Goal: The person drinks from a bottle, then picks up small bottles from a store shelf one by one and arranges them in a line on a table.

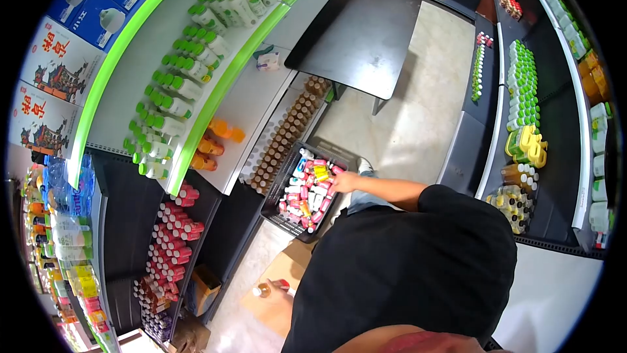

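Observation:
My right hand (343, 182) reaches over the rim of a black plastic basket (275, 212) and touches the small bottles at its edge. Its fingertips are partly hidden among them, so I cannot tell whether it grips one. Small pink-red and white bottles (304, 191) fill the basket, with a few yellow items (321, 173) among them. Lower down, my left hand (279, 299) is closed around a small bottle (262, 289) with an amber end; a red part shows beside the fingers. Behind this hand is a brown cardboard surface (287, 263).
A black table (363, 23) stands beyond the basket. Green-edged shelves on the left hold white bottles with green caps (186, 86); red bottles (175, 239) sit below. Dark-capped bottles (282, 136) line a low shelf beside the basket. More stocked shelves (522, 85) run along the right.

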Demonstrator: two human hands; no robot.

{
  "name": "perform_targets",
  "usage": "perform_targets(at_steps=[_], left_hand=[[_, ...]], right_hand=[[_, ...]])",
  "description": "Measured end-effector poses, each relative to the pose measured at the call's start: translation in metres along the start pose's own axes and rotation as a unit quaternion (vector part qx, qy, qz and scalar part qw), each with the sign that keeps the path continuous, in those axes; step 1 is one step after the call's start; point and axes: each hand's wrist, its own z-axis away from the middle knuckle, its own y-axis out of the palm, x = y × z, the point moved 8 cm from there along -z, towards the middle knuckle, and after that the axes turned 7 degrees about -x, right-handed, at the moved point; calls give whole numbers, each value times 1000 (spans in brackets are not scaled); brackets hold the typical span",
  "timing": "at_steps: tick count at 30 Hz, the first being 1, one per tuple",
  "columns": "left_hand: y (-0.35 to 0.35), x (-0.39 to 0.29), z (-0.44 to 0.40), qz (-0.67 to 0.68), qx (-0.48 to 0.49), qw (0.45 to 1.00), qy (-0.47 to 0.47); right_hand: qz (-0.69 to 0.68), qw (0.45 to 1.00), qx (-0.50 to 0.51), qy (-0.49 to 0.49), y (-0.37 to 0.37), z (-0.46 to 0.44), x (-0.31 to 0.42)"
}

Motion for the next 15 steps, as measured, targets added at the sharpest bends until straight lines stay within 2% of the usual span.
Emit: perform_targets(at_steps=[2,4,5,6,8,10,13,15], left_hand=[[-19,13,5,11,-67,996,49],[-27,33,1,92,-69,989,89],[-29,39,3,107,-72,986,104],[-28,43,6,104,-70,987,103],[-25,47,14,80,-69,990,89],[-19,53,18,60,-65,993,75],[-13,60,20,40,-50,996,60],[-11,63,21,30,-41,998,48]], right_hand=[[32,995,12,93,-12,23,-60],[102,984,15,144,-22,52,-106],[86,969,5,233,-23,68,-136],[68,945,-5,320,-18,86,-172],[115,928,-12,353,36,95,-273],[111,930,-47,347,12,130,-255],[71,939,21,335,0,143,-223],[65,943,-11,326,-3,134,-206]])
